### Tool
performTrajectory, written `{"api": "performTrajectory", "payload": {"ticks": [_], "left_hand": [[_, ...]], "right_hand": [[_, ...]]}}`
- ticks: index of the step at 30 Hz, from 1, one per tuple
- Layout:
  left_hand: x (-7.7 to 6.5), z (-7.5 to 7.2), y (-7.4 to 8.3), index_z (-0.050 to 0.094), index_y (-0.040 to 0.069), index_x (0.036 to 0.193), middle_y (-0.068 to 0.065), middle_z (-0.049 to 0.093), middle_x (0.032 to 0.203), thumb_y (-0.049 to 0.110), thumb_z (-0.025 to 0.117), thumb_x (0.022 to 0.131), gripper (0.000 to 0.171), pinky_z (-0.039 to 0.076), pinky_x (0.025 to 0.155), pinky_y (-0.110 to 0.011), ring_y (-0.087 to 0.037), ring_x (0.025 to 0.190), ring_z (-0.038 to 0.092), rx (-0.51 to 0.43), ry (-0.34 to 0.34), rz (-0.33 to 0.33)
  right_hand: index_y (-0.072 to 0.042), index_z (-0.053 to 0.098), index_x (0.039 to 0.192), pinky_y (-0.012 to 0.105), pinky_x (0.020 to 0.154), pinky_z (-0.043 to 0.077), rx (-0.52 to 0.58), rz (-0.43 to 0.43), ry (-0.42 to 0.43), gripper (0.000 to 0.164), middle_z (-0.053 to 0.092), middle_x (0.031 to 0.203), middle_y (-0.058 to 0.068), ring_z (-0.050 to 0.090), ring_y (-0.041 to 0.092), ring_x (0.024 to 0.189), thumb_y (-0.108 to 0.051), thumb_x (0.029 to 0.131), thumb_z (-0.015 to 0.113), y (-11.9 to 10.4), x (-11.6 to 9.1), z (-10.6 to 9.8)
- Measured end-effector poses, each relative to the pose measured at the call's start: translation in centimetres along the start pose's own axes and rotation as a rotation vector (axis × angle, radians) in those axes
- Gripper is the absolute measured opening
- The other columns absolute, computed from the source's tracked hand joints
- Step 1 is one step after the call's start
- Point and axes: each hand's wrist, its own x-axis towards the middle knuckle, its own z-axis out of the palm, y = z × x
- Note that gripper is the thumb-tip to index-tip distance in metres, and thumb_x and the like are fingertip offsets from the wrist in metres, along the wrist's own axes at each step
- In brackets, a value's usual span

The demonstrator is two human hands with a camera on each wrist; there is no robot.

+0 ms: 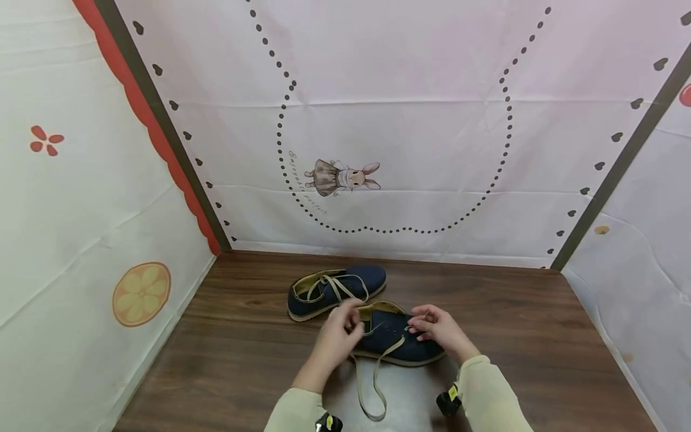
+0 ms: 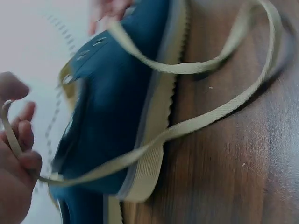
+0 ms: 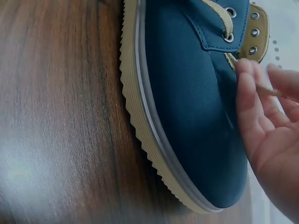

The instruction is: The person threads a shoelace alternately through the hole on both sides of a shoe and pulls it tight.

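Observation:
A navy canvas shoe (image 1: 412, 354) with a tan sole lies sideways on the table, toe to the right. My left hand (image 1: 340, 333) is over its heel end, fingers curled around a flat beige shoelace (image 2: 205, 120) whose tip stands by the thumb. That lace loops down over the shoe's side onto the table. At the front of the lacing, my right hand (image 1: 439, 330) pinches a thin lace end (image 3: 267, 90) beside the tongue area. In the right wrist view, lace passes through the lowest metal eyelets (image 3: 228, 36); the eyelets above on the far flap (image 3: 256, 32) hold none.
A second navy shoe (image 1: 372, 278), its beige laces threaded, lies just behind the first. Both stand on a dark wood-grain table (image 1: 243, 360). Printed white cloth walls (image 1: 405, 150) close off the back and both sides.

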Motion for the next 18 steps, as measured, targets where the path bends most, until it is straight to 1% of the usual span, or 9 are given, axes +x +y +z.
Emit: {"api": "performTrajectory", "payload": {"ticks": [1, 3, 4, 6, 9, 11, 13, 16, 18], "left_hand": [[0.2, 0.5, 0.1, 0.058, 0.015, 0.115, 0.003, 0.053, 0.089, 0.01, 0.064, 0.085, 0.031, 0.04, 0.065, -0.028, -0.012, 0.078, 0.044, 0.151, -0.045, 0.037], [0.4, 1.4, 0.4, 0.062, 0.023, 0.118, 0.002, 0.056, 0.101, 0.025, 0.065, 0.087, 0.031, 0.042, 0.074, -0.033, -0.016, 0.089, 0.045, 0.394, -0.129, 0.093], [0.5, 1.8, 0.5, 0.062, 0.024, 0.12, 0.001, 0.056, 0.105, 0.031, 0.065, 0.087, 0.033, 0.041, 0.076, -0.035, -0.017, 0.093, 0.046, 0.469, -0.169, 0.107], [0.6, 2.3, 0.7, 0.06, 0.024, 0.122, 0.0, 0.058, 0.109, 0.037, 0.064, 0.087, 0.038, 0.04, 0.079, -0.036, -0.019, 0.097, 0.047, 0.568, -0.218, 0.113], [0.7, 2.8, 1.0, 0.059, 0.023, 0.123, 0.002, 0.062, 0.108, 0.042, 0.063, 0.085, 0.042, 0.038, 0.08, -0.034, -0.018, 0.096, 0.05, 0.63, -0.247, 0.095], [0.6, 2.8, 1.1, 0.06, 0.023, 0.122, 0.004, 0.063, 0.106, 0.041, 0.065, 0.084, 0.042, 0.037, 0.078, -0.033, -0.016, 0.094, 0.051, 0.63, -0.246, 0.09], [0.5, 2.8, 1.2, 0.061, 0.024, 0.119, 0.005, 0.064, 0.104, 0.04, 0.067, 0.083, 0.04, 0.036, 0.077, -0.033, -0.015, 0.091, 0.051, 0.623, -0.244, 0.089], [0.4, 2.7, 1.1, 0.062, 0.024, 0.118, 0.007, 0.066, 0.098, 0.038, 0.068, 0.082, 0.039, 0.034, 0.074, -0.031, -0.013, 0.084, 0.05, 0.586, -0.239, 0.082], [0.3, 2.7, 1.0, 0.062, 0.025, 0.119, 0.009, 0.066, 0.091, 0.038, 0.068, 0.082, 0.039, 0.032, 0.072, -0.03, -0.012, 0.08, 0.049, 0.568, -0.234, 0.074]], "right_hand": [[0.013, 0.044, 0.12, 0.034, 0.069, 0.051, -0.038, -0.012, 0.006, 0.031, 0.062, 0.095, 0.014, 0.063, 0.022, 0.085, 0.001, 0.093, 0.05, 0.0, 0.0, 0.0], [0.012, 0.051, 0.116, 0.035, 0.067, 0.052, -0.126, -0.041, 0.023, 0.027, 0.061, 0.092, 0.014, 0.063, 0.023, 0.082, 0.006, 0.09, 0.052, 0.1, 0.0, 0.2], [0.01, 0.054, 0.113, 0.034, 0.066, 0.051, -0.18, -0.055, 0.033, 0.024, 0.061, 0.089, 0.013, 0.062, 0.022, 0.08, 0.007, 0.089, 0.053, 0.1, 0.0, 0.2], [0.006, 0.061, 0.104, 0.031, 0.062, 0.05, -0.302, -0.083, 0.053, 0.02, 0.059, 0.083, 0.009, 0.059, 0.02, 0.073, 0.008, 0.085, 0.057, 0.0, 0.0, 0.5], [0.0, 0.067, 0.094, 0.027, 0.059, 0.046, -0.511, -0.123, 0.078, 0.014, 0.055, 0.076, 0.002, 0.052, 0.014, 0.067, 0.004, 0.08, 0.066, 0.0, 0.0, 0.8], [-0.004, 0.069, 0.089, 0.026, 0.059, 0.043, -0.641, -0.145, 0.083, 0.012, 0.053, 0.074, -0.001, 0.05, 0.012, 0.065, 0.0, 0.077, 0.071, 0.0, 0.0, 1.1], [-0.006, 0.071, 0.085, 0.026, 0.06, 0.043, -0.739, -0.168, 0.089, 0.009, 0.053, 0.075, -0.003, 0.05, 0.01, 0.067, -0.004, 0.077, 0.072, 0.0, 0.1, 1.4], [-0.009, 0.071, 0.08, 0.028, 0.065, 0.045, -0.775, -0.167, 0.123, 0.0, 0.056, 0.078, -0.004, 0.052, 0.01, 0.071, -0.009, 0.08, 0.071, 0.2, 0.2, 1.7], [-0.01, 0.07, 0.078, 0.03, 0.067, 0.045, -0.749, -0.153, 0.156, 0.004, 0.059, 0.08, -0.004, 0.053, 0.011, 0.073, -0.011, 0.082, 0.07, 0.4, 0.3, 1.7]]}}
